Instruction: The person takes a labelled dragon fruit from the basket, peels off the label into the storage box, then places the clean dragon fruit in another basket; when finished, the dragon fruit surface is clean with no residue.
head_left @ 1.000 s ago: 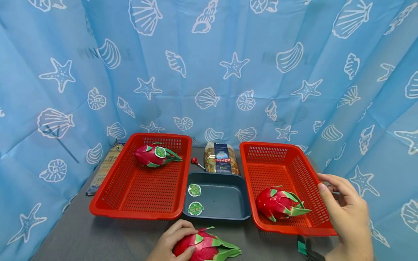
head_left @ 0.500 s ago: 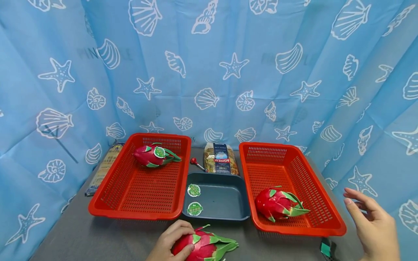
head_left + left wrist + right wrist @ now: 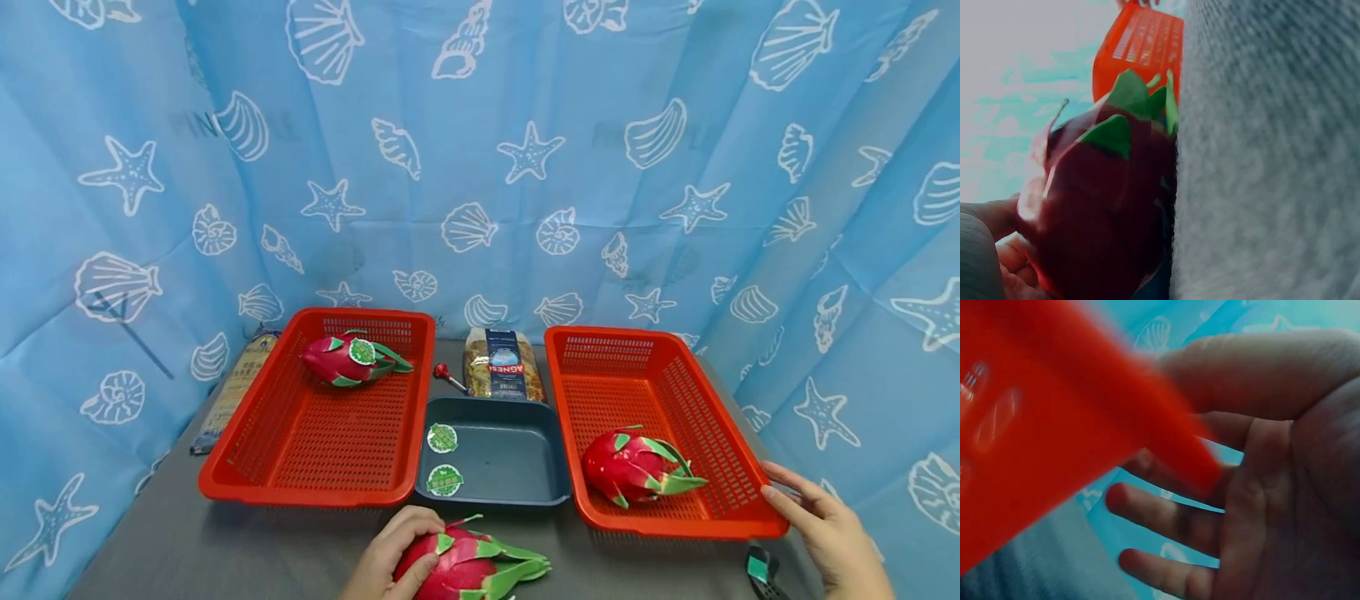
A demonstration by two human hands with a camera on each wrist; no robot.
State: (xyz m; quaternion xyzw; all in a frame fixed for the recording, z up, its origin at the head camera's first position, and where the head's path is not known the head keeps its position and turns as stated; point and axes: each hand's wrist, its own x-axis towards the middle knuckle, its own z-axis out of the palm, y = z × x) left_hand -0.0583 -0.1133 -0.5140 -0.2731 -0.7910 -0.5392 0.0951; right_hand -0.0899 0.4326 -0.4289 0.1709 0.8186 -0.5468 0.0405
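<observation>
A pink dragon fruit (image 3: 465, 562) with green leaves lies on the grey table in front of the dark tray, its leafy end pointing right. My left hand (image 3: 401, 550) grips its left side, thumb in front and fingers over the top. In the left wrist view the dragon fruit (image 3: 1097, 206) fills the middle, partly hiding the fingers. At the right red basket (image 3: 675, 527), my right hand (image 3: 821, 521) holds the front right corner. In the right wrist view, the blurred basket rim (image 3: 1166, 419) lies between thumb and fingers. A second dragon fruit (image 3: 637, 467) rests inside that basket.
A left red basket (image 3: 315, 497) holds another dragon fruit (image 3: 348, 358) with a green sticker. Between the baskets stands a dark tray (image 3: 495, 502) with two round stickers. Behind it are a lollipop (image 3: 441, 371) and a pasta bag (image 3: 510, 367). Another packet (image 3: 236, 387) lies far left.
My right hand moved away from the right basket's side rim, then came back to its front right corner. My left hand stays on the front dragon fruit. The head view shifted slightly.
</observation>
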